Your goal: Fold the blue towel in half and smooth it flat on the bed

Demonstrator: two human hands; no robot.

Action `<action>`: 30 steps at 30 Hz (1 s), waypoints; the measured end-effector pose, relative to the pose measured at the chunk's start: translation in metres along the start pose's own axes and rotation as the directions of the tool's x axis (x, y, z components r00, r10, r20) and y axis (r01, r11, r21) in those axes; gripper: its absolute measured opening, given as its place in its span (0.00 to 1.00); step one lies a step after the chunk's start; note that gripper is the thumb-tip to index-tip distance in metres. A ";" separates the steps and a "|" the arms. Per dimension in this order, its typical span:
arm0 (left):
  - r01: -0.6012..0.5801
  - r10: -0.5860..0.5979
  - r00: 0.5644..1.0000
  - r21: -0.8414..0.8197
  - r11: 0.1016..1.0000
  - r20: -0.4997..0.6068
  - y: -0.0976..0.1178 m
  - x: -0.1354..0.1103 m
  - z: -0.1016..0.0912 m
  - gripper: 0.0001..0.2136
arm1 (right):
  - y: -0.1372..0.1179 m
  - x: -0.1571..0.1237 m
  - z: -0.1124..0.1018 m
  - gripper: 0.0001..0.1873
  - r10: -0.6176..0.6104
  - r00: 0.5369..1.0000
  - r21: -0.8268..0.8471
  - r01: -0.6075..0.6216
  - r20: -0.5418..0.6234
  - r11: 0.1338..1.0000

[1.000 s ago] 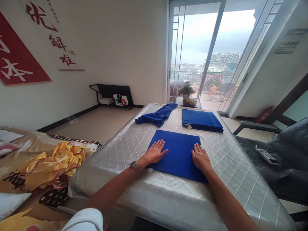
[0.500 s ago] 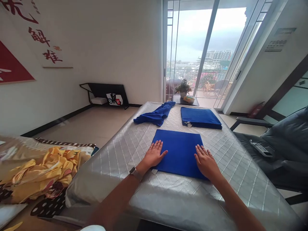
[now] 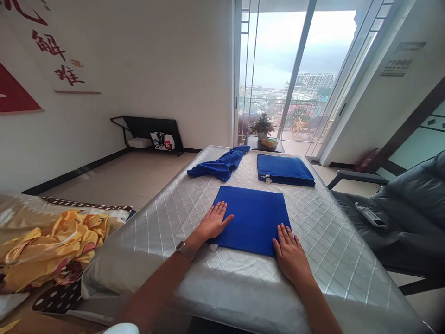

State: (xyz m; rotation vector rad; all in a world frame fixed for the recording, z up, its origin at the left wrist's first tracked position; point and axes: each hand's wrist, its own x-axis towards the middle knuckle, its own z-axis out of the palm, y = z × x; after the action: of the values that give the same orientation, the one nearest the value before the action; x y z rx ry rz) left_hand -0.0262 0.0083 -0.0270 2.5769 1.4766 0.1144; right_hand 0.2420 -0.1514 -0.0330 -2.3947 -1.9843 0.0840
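A folded blue cloth (image 3: 252, 218) lies flat on the silver quilted table cover (image 3: 174, 232), a white tag showing at its near left corner. My left hand (image 3: 213, 221) rests flat on its left edge, fingers stretched out, thumb pointing inward. On the near right corner lies my right hand (image 3: 289, 248), also flat with fingers extended. Neither hand grips anything. Beyond, a stack of folded blue cloths (image 3: 285, 168) sits at the far right, and a crumpled blue cloth (image 3: 222, 164) lies at the far left.
At left, a yellow patterned cloth (image 3: 59, 241) is heaped on a low surface. A dark armchair (image 3: 410, 218) stands at right, with a white power strip (image 3: 370, 214) on its seat. A potted plant (image 3: 263, 126) is beyond the table, before the glass door.
My right hand has slid toward me along the right edge, down to the near corner of the cloth. The left hand stays at the left edge. The view has shifted slightly.
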 end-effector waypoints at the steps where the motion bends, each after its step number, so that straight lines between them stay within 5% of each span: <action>1: 0.011 -0.011 1.000 0.002 1.000 0.006 0.003 -0.001 -0.002 0.38 | -0.001 -0.001 -0.001 0.33 0.003 1.000 0.006 -0.003 0.001 1.000; 6: -0.167 0.169 0.985 -0.058 0.984 0.030 0.058 -0.008 -0.009 0.41 | -0.003 -0.003 -0.002 0.33 0.012 1.000 0.015 -0.012 -0.017 1.000; 11: -0.475 0.480 0.877 -0.123 0.871 0.009 0.132 -0.010 0.008 0.37 | -0.003 -0.005 -0.004 0.31 0.005 1.000 -0.034 -0.005 -0.010 0.999; 14: -0.506 0.509 0.860 -0.125 0.853 -0.008 0.144 -0.014 0.019 0.36 | -0.004 -0.006 -0.006 0.31 0.003 1.000 -0.040 -0.002 0.010 0.999; 18: -0.449 0.451 0.893 -0.085 0.889 0.001 0.114 -0.029 0.020 0.34 | -0.005 -0.006 -0.007 0.32 0.021 1.000 -0.006 -0.021 0.013 1.000; 22: -0.191 0.190 0.982 -0.008 0.982 -0.019 0.054 -0.054 0.013 0.33 | -0.005 -0.006 -0.005 0.32 0.026 1.000 0.012 -0.026 0.008 1.000; 25: -0.031 0.032 0.997 0.011 0.999 -0.068 0.016 -0.076 0.014 0.33 | -0.004 -0.005 -0.003 0.32 0.028 1.000 0.013 -0.028 0.005 1.000; 30: 0.012 -0.012 0.994 0.000 1.000 -0.111 -0.001 -0.089 0.023 0.35 | -0.001 -0.005 0.001 0.33 0.022 1.000 0.010 -0.022 0.003 1.000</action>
State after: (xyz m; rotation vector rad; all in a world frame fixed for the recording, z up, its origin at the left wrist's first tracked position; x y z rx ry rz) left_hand -0.0690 -0.0707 -0.0479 2.6004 1.5288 0.2604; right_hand 0.2403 -0.1557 -0.0338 -2.4125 -1.9538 0.0985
